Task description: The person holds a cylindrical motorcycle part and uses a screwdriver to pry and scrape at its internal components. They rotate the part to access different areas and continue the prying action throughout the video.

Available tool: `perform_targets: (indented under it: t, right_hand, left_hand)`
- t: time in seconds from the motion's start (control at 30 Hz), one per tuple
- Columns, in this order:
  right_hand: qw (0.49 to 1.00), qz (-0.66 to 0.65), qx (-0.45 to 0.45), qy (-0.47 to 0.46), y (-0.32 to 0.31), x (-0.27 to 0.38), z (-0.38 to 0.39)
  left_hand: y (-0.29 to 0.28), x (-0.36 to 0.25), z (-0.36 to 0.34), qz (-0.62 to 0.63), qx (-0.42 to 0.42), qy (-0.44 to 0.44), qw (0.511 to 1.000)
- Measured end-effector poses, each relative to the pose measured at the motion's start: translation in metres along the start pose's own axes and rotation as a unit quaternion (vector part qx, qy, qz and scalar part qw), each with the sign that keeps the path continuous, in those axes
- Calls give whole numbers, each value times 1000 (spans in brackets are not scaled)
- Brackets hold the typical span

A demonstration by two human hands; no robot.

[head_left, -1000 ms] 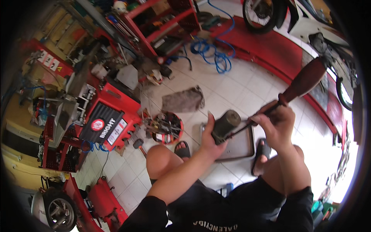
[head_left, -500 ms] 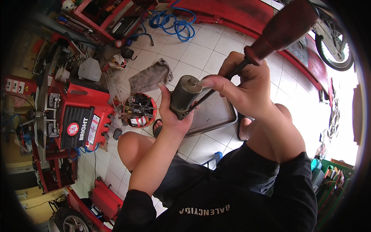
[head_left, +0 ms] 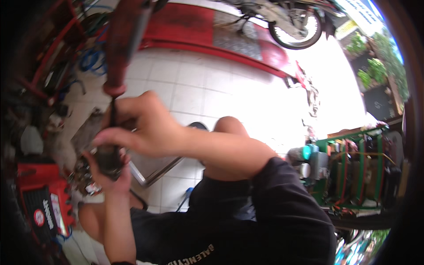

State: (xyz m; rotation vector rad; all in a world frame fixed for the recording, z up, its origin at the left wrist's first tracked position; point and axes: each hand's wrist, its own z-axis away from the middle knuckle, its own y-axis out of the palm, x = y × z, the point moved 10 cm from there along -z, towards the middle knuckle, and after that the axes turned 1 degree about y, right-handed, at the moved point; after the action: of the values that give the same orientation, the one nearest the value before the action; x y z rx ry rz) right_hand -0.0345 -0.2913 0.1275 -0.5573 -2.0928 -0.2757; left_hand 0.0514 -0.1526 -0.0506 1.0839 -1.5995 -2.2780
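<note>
My left hand (head_left: 108,176) is wrapped around a dark cylindrical part (head_left: 108,160), holding it just above my knee. My right hand (head_left: 141,128) is clenched on the thin shaft of a screwdriver (head_left: 121,48), whose tip meets the part; its red-brown handle rises toward the top of the view, blurred. Just behind the hands a metal tray (head_left: 152,170) lies on the white tiled floor (head_left: 198,88). To my left stands a red machine (head_left: 42,198). Farther off, a blue hose (head_left: 90,59) lies coiled, and a motorcycle wheel (head_left: 293,28) rests on a red ramp (head_left: 194,33).
</note>
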Motion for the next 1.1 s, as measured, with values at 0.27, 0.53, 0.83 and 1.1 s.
perform_targets:
  t: [0.27, 0.53, 0.83, 1.1]
  right_hand:
    - [990, -38, 134, -20, 7, 10, -3]
    - [995, -3, 102, 20, 8, -1, 5]
    - [981, -1, 193, -20, 16, 6, 1]
    - [969, -46, 224, -90, 26, 44, 4]
  left_hand:
    - [2, 0, -1, -44, -78, 12, 996]
    - [12, 1, -1, 35, 33, -12, 999]
    - [13, 11, 2, 56, 96, -58, 992]
    - [8, 49, 5, 127, 106, -136, 977]
